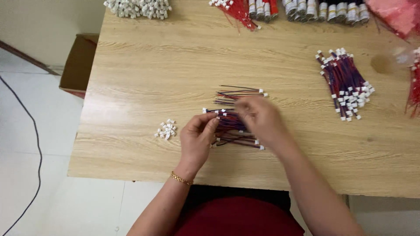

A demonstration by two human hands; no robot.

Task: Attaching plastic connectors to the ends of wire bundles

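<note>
A loose pile of short red and dark wires with white end plugs (234, 94) lies at the middle of the wooden table (144, 74). My left hand (197, 140) pinches the end of one of these wires near the pile's left edge. My right hand (260, 118) is blurred and rests on the pile, its fingers closed around some wires. A small heap of loose white plugs (166, 130) lies just left of my left hand.
A bigger bundle of red and dark wires (345, 85) lies to the right. Along the far edge are a heap of white plugs (138, 8), red wires (240, 11) and taped wire rolls (326, 9). A cardboard box (78, 63) stands on the floor at the left.
</note>
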